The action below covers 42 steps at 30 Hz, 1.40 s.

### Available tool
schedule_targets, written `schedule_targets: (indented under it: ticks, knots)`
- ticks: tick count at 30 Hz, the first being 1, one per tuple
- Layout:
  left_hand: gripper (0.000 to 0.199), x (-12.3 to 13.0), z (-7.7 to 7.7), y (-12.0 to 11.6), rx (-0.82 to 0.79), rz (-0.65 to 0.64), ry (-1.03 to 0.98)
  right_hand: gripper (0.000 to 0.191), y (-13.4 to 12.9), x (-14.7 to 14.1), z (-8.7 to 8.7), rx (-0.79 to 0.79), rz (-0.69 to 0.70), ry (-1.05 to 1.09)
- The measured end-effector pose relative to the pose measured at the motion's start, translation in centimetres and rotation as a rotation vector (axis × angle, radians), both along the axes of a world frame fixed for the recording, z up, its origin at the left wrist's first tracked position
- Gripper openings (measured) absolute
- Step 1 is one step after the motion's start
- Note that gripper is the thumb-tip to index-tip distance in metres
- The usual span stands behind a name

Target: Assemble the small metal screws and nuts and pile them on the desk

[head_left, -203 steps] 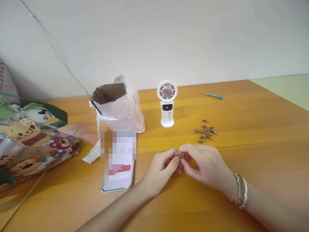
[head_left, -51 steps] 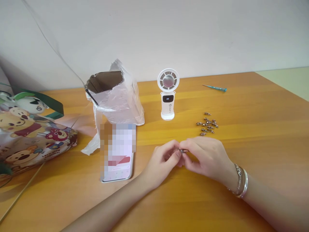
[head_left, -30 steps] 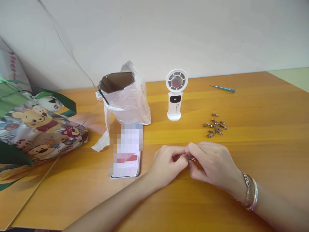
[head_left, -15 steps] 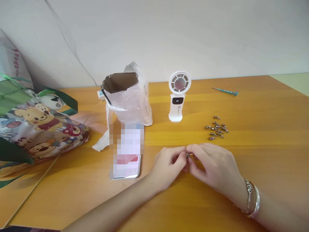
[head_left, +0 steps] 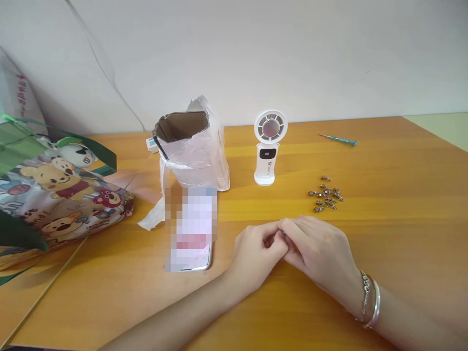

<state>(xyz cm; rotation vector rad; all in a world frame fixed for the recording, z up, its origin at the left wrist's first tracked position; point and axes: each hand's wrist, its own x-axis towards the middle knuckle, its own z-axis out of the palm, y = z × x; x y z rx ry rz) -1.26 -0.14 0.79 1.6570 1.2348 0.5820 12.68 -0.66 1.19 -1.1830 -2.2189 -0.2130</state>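
Note:
My left hand [head_left: 258, 253] and my right hand [head_left: 316, 243] meet over the table, fingertips pressed together. Pinched between them is a small metal bolt-like piece [head_left: 283, 233], of which only a dark speck shows; the fingers hide the rest. Both hands have their fingers curled and closed. Beyond my right hand lies a loose pile of small metal bolt-like pieces [head_left: 325, 194], silvery and stubby with thin pins. A bracelet and a bangle circle my right wrist.
A white handheld fan [head_left: 265, 165] stands upright behind the hands. Left of them lies a phone [head_left: 199, 261], partly blurred. Behind it stands an open cardboard box in white plastic [head_left: 199, 156]. A teal screwdriver [head_left: 343, 140] is at back right, a cartoon-print bag [head_left: 69, 195] at left.
My right fingers have closed further over the left fingertips, covering the metal piece whose thin pin showed before. The pile and other objects have stayed in place; the view shifted slightly.

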Motion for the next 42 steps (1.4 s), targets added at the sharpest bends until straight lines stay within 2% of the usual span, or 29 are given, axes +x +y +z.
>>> schedule_targets:
  ticks: [6,13,17,24,35,42]
  knots:
    - [0.02,-0.1,0.0,0.1,0.016,-0.014,-0.029,0.023,0.3,0.1,-0.3,0.019,-0.003,-0.024]
    - [0.03,-0.6,0.0,0.6,-0.084,-0.061,-0.22,0.008,0.8,1.2,-0.4,-0.159,0.092,0.092]
    - [0.031,-0.7,0.2,0.8,-0.101,-0.108,-0.281,0.011,0.8,1.4,-0.3,-0.139,0.125,0.096]
    - [0.023,-0.7,0.2,0.6,-0.029,-0.173,-0.206,0.013,0.8,1.4,-0.1,-0.088,0.113,0.085]
    - [0.036,-0.7,-0.2,0.4,-0.08,-0.174,-0.285,0.009,0.5,1.7,-0.4,-0.179,0.143,0.1]
    - [0.041,-0.9,-0.4,0.4,-0.034,-0.242,-0.256,0.006,0.6,1.6,-0.4,-0.128,0.155,0.092]
